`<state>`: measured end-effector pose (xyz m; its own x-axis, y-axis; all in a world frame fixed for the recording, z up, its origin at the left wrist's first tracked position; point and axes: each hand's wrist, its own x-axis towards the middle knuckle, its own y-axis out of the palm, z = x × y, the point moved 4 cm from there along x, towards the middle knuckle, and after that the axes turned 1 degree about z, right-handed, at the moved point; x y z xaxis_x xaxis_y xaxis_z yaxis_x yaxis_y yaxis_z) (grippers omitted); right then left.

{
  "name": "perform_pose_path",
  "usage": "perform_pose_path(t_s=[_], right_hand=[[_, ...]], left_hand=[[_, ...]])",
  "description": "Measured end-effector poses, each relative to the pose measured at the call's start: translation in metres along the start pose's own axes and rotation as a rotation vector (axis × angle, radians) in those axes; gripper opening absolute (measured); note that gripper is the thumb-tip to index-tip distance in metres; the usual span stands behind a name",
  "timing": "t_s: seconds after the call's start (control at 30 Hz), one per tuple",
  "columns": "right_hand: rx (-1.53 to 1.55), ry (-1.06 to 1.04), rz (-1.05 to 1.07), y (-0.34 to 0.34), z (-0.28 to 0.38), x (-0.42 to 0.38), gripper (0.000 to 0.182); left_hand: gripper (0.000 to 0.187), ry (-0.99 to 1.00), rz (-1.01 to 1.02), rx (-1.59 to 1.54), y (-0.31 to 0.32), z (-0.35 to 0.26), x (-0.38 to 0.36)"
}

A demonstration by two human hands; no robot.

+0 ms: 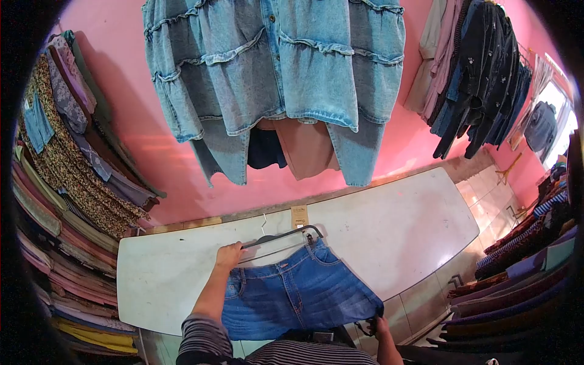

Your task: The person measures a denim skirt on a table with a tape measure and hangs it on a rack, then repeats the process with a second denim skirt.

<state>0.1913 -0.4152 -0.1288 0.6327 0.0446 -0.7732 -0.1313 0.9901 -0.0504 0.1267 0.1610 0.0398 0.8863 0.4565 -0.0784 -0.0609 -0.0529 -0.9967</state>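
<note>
A pair of blue jeans (292,292) hangs spread from a black clip hanger (277,237) over the white table, waistband toward the far side. One clip grips the waistband at its right end. My left hand (229,255) is closed around the hanger's left end, with the left clip hidden behind it. Low on the right, my right hand (382,328) is closed at the lower right edge of the jeans, beside a dark strap-like piece (367,328) I cannot identify. The lower part of the jeans is hidden by my body.
A brown cardboard tag (299,216) lies on the white table (420,231), beyond the hanger. A ruffled light denim garment (274,67) hangs above the table. Clothes racks (67,140) line the left; dark trousers (483,73) and folded clothes (523,274) are at the right.
</note>
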Motion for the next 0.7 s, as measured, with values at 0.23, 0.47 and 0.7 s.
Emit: perform_pose_path(t_s=[0.23, 0.47, 0.7], right_hand=[[0.278, -0.721, -0.998, -0.027, 0.105, -0.057, 0.034], [0.540, -1.515, -0.402, 0.121, 0.382, -0.125, 0.033], [-0.598, -1.218, -0.134, 0.288, 0.387, -0.056, 0.043]], left_hand=[[0.028, -0.132, -0.348, -0.198, -0.056, 0.002, -0.085], [0.026, -0.566, -0.585, -0.537, -0.047, 0.039, -0.158], [0.033, -0.938, -0.575, -0.485, 0.015, 0.084, -0.227]])
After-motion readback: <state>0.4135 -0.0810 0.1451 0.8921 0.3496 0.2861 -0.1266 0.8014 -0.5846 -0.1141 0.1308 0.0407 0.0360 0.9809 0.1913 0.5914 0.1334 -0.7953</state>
